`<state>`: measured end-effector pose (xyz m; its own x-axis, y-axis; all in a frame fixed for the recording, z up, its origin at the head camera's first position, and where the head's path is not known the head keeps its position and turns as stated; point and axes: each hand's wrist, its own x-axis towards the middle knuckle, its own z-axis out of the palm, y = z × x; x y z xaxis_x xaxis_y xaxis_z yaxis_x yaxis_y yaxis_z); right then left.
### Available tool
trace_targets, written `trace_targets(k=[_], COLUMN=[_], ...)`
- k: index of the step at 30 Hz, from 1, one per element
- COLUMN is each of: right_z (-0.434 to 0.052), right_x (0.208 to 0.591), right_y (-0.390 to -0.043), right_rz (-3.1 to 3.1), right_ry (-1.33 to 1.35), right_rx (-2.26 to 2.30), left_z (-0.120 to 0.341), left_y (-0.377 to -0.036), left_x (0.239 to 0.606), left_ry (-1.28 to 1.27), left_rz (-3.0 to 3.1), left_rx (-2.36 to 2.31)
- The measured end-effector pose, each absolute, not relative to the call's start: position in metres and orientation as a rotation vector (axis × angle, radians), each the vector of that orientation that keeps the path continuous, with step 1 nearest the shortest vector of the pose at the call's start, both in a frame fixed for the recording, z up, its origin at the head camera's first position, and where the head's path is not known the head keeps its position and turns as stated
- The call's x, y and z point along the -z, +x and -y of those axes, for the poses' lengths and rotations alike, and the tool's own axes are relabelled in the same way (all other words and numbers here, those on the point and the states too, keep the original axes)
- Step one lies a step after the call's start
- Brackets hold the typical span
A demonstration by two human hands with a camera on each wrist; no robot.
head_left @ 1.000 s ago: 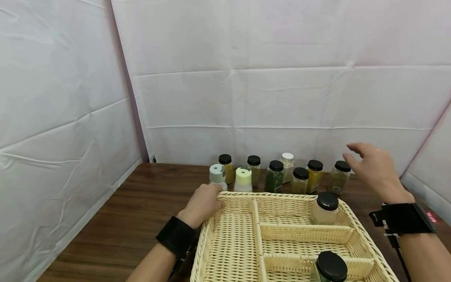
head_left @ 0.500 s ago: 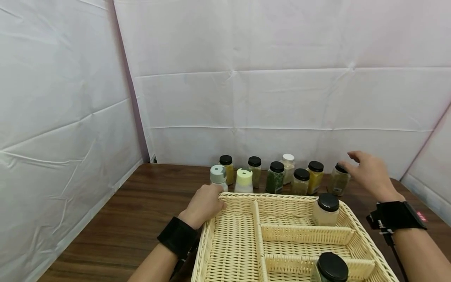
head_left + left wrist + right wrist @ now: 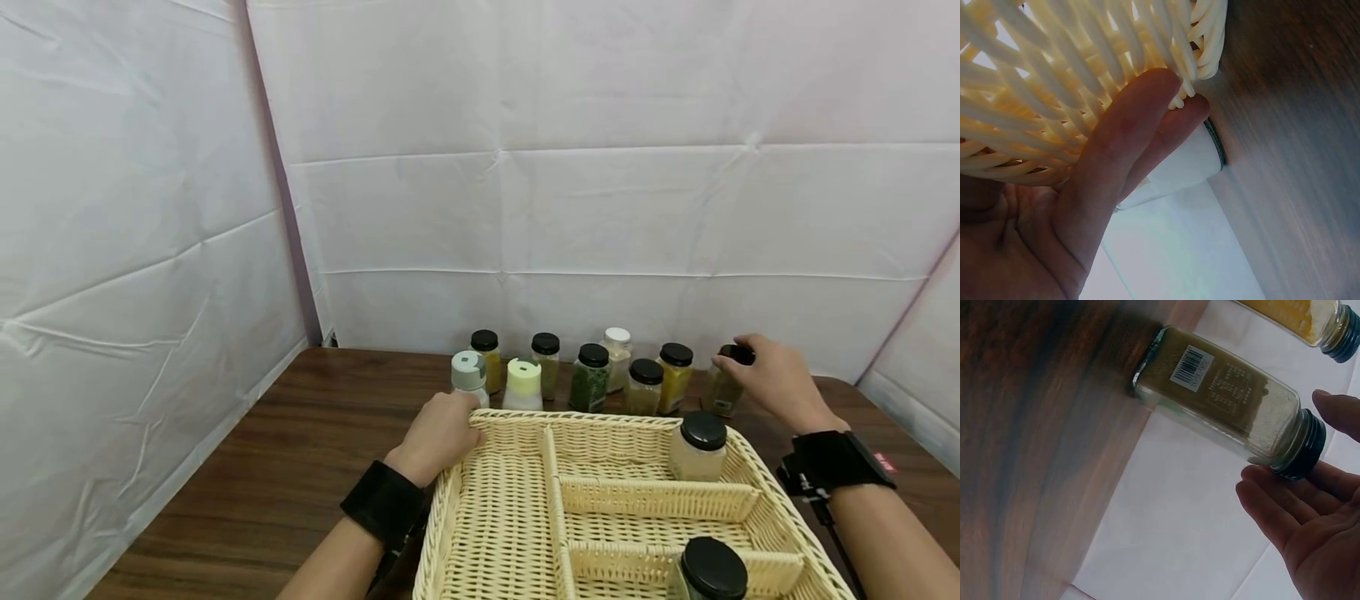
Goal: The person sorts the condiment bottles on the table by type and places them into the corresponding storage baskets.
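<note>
Basket [image 3: 501,517] is pinched by left hand [image 3: 438,437], right hand [image 3: 783,382] is held fingers-apart, so barcoded jar [image 3: 1229,394] is best gripped squarely tbh.

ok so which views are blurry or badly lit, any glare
Head: bright, fairly even light, weave of the wicker basket clear. Left wrist: fingers dim against glare off the white cloth, wood table soft. Right wrist: rather dim, brown jar sharp enough to show its barcode, fine print too blurry to read.
</note>
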<state>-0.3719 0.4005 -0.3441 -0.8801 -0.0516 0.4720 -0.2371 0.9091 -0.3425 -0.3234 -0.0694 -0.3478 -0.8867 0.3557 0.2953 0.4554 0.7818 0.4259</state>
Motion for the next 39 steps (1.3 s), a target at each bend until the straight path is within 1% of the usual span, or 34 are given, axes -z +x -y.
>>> trace_targets(k=[14,39], right_z=[-0.400,-0.394], right_x=[0.358,0.358], right_y=[-0.374,-0.372], right_rz=[2.569,2.552], right_ry=[0.152,0.146], right_rx=[-0.652,-0.658], left_z=[0.068,0.069], left_y=[-0.323,-0.323], left_x=[0.346,0.347], left_ry=[-0.633,-0.624], left_rz=[2.790,2.799], left_rx=[0.759,0.751])
